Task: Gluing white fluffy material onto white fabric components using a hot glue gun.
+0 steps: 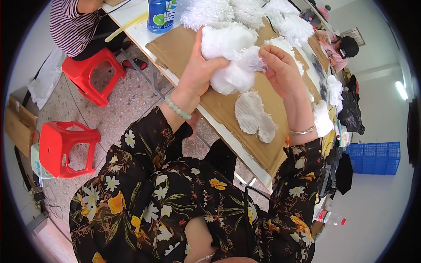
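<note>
Between my two hands, above the cardboard on the table, is a fluffy white stuffed plush piece (230, 41) with wadding bulging from its lower part. My left hand (201, 65) grips its left side, thumb across the front and fingers behind. At its right edge, the fingertips of my right hand (280, 68) pinch the shaggy white fabric. Below my hands a flat off-white fabric cutout (254, 116) with a rounded, lobed outline lies on the brown cardboard (210, 103).
A blue bottle (161, 15) stands at the table's far left, beside piles of shaggy white pieces (210, 13). Red plastic stools (66, 147) are on the floor at left. Two people sit nearby, one in a striped top (72, 26), one in a black cap (348, 47). Blue crates (375, 158) stand right.
</note>
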`<act>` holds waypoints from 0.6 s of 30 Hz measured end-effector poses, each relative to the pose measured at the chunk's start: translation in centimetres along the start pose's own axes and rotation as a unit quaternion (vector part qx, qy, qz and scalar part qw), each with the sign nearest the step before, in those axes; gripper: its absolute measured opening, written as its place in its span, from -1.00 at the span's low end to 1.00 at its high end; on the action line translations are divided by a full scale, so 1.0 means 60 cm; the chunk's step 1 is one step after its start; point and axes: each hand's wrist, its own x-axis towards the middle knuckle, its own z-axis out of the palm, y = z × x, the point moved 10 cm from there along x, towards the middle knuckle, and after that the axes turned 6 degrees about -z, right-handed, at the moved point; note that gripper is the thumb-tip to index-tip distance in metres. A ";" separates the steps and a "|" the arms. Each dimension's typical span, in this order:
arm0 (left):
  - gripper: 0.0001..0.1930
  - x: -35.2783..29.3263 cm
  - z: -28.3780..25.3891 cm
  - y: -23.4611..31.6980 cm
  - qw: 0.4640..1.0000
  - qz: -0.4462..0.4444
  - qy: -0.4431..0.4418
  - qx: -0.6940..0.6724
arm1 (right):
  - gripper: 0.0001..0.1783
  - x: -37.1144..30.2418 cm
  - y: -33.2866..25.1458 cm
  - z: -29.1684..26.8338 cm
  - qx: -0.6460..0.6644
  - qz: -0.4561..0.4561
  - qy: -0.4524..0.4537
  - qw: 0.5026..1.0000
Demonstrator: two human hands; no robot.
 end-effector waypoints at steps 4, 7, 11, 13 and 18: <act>0.04 -0.002 0.001 -0.001 0.998 0.008 -0.008 -0.064 | -0.87 0.011 0.025 0.021 -0.006 0.009 0.017 1.000; 0.05 -0.007 0.009 0.002 0.992 0.029 -0.004 0.123 | -0.87 0.013 0.025 0.036 -0.014 0.007 0.032 0.999; 0.04 -0.005 0.005 0.002 0.990 0.033 0.007 0.136 | -0.85 0.013 -0.009 0.023 -0.030 -0.044 0.065 0.996; 0.02 -0.005 -0.002 0.000 0.985 0.032 0.025 0.168 | -0.84 0.013 -0.020 0.007 -0.011 -0.054 0.060 0.997; -0.01 -0.010 -0.003 0.002 0.986 0.018 0.037 0.161 | -0.80 0.016 -0.058 -0.029 0.029 -0.100 0.064 0.992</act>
